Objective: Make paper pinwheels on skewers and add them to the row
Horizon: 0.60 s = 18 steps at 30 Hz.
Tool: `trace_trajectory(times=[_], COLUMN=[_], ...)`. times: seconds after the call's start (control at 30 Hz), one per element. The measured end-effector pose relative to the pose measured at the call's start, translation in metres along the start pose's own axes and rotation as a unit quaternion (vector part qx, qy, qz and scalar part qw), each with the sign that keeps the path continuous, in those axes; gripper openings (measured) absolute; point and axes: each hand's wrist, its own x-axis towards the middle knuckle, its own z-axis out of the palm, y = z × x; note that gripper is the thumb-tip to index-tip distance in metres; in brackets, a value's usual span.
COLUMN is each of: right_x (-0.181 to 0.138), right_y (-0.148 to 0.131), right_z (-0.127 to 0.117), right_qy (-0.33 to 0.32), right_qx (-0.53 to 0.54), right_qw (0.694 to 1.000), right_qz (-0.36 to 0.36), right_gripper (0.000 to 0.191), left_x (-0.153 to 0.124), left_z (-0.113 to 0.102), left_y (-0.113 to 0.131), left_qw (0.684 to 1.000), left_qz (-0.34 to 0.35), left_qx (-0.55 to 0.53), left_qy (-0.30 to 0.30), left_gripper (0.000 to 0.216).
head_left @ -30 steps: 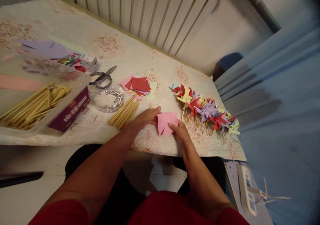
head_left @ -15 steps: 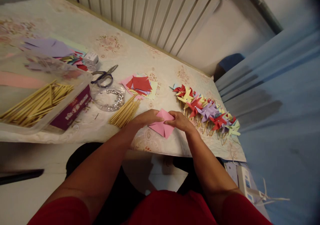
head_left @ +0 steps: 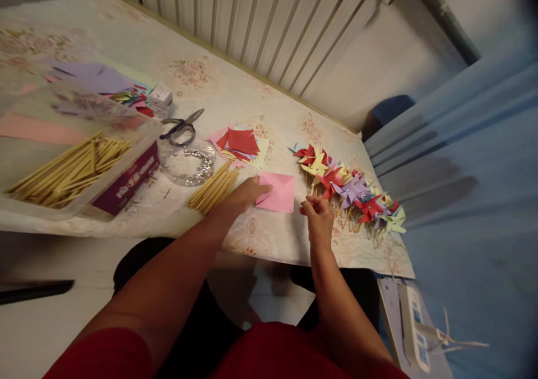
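Observation:
A pink paper square (head_left: 278, 194) with cut corners lies flat on the table (head_left: 218, 87). My left hand (head_left: 245, 195) pinches its left edge. My right hand (head_left: 318, 216) is off the paper, just to its right, fingers curled together beside a row of finished paper pinwheels (head_left: 351, 187); whether it holds anything small is too unclear to tell. A loose bundle of wooden sticks (head_left: 213, 188) lies just left of my left hand.
A stack of coloured paper squares (head_left: 241, 143) lies behind the pink one. A clear round dish (head_left: 187, 163), scissors (head_left: 181, 126), a small box (head_left: 161, 95) and a plastic tub of sticks (head_left: 71, 169) stand left. A power strip (head_left: 414, 326) lies below right.
The pink paper was held up and folded between both hands; now it lies flat on the table. My right hand has let go and moved right toward the pinwheels.

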Motion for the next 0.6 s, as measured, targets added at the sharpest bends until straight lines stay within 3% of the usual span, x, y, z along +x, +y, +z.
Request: trace_trajectory(times=[0.17,0.37,0.6], right_x=[-0.019,-0.022,-0.024], right_y=[-0.005,-0.017,-0.016], right_z=[-0.003,0.007,0.009], right_qy=[-0.072,-0.081,-0.128], right_qx=[0.037,0.011,-0.047], right_qw=[0.996,0.995,0.990], right_qz=[-0.030,-0.064,-0.020], right_gripper=[0.018,0.014,0.021], left_x=[0.002,0.001,-0.002], left_z=[-0.001,-0.001,0.001], left_y=[-0.004,-0.004,0.002], left_qw=[1.000,1.000,1.000], left_qz=[-0.004,-0.009,-0.018], left_qx=[-0.018,-0.021,-0.013], left_qy=[0.024,0.013,0.005], left_gripper=[0.028,0.030,0.029])
